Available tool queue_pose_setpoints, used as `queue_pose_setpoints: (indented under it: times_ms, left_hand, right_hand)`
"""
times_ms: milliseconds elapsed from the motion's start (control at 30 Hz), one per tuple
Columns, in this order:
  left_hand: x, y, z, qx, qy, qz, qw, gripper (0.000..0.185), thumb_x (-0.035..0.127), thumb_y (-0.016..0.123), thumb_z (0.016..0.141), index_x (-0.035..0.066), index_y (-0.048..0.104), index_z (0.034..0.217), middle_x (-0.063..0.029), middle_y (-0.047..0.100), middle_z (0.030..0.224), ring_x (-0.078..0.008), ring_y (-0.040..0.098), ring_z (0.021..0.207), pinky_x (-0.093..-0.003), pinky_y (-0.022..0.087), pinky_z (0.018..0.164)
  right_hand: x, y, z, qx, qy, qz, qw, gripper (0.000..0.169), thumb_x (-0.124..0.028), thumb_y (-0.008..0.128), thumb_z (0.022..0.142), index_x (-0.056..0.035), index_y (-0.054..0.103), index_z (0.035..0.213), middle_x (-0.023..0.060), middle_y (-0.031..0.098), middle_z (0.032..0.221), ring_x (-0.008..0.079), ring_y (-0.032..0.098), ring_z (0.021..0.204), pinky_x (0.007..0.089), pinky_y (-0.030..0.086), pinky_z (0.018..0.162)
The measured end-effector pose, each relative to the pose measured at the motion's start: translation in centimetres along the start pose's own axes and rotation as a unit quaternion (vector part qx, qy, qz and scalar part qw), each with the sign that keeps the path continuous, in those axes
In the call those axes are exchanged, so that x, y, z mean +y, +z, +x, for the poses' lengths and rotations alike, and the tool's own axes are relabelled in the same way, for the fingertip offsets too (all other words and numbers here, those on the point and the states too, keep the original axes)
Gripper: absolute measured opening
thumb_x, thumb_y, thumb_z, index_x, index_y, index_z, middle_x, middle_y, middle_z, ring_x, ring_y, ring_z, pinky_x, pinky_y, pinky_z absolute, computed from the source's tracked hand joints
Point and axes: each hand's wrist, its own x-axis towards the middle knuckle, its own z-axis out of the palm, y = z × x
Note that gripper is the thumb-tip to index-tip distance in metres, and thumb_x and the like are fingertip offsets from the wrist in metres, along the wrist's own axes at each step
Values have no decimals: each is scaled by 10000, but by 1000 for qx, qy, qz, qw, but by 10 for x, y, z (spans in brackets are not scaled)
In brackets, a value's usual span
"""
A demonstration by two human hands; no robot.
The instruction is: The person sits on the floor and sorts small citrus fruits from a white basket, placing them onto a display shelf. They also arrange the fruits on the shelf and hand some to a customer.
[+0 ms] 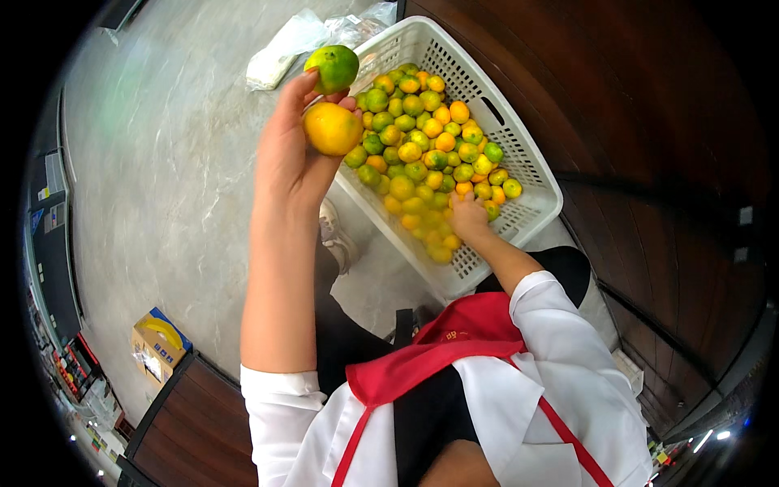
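My left hand [292,152] is raised at the crate's left side. It grips two mandarins: a mostly green mandarin [333,68] at the fingertips and a yellow-orange mandarin [333,129] against the palm. Below lies a white plastic crate [524,119] with slotted walls, holding a heap of green, yellow and orange mandarins [420,139]. My right hand [470,218] reaches into the crate near its close right part, touching fruit there. Its fingertips are partly hidden among the mandarins, so whether it grips one cannot be told. Fruit just left of that hand is blurred.
Dark wooden panelling [639,122] stands close along the crate's right side. Clear plastic bags [298,42] lie on the grey floor [170,182] beyond the crate. A cardboard box [159,347] sits at the lower left near a dark wooden stand [195,420]. My shoe [336,234] is beside the crate.
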Motion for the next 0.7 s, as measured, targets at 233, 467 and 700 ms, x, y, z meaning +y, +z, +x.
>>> queue_pose_setpoints:
  times_ms: [233, 467, 700]
  left_hand:
    - [2, -3, -12, 51, 17, -90, 995, 357, 257, 577, 898, -11, 515, 1127, -127, 568, 955, -203, 572, 864, -356, 500, 795]
    - [-12, 6, 28, 134, 57, -68, 987, 343, 281, 546, 908, 20, 527, 1130, -116, 565, 956, -210, 555, 835, -358, 483, 793]
    - [-37, 32, 93, 153, 67, 107, 980, 291, 283, 498, 920, 36, 492, 1073, -105, 592, 830, -198, 583, 762, -316, 488, 720]
  right_hand:
    - [7, -5, 11, -43, -4, 80, 996, 429, -240, 657, 795, -40, 520, 1149, 215, 444, 1068, 389, 528, 886, 452, 496, 724]
    - [4, -18, 22, -71, 0, 111, 991, 409, -219, 699, 771, -19, 531, 1085, 216, 436, 1052, 384, 524, 888, 450, 495, 706]
    - [8, -30, 22, -101, 7, 113, 988, 468, -263, 707, 780, -38, 541, 1156, 212, 449, 1100, 386, 533, 933, 440, 495, 757]
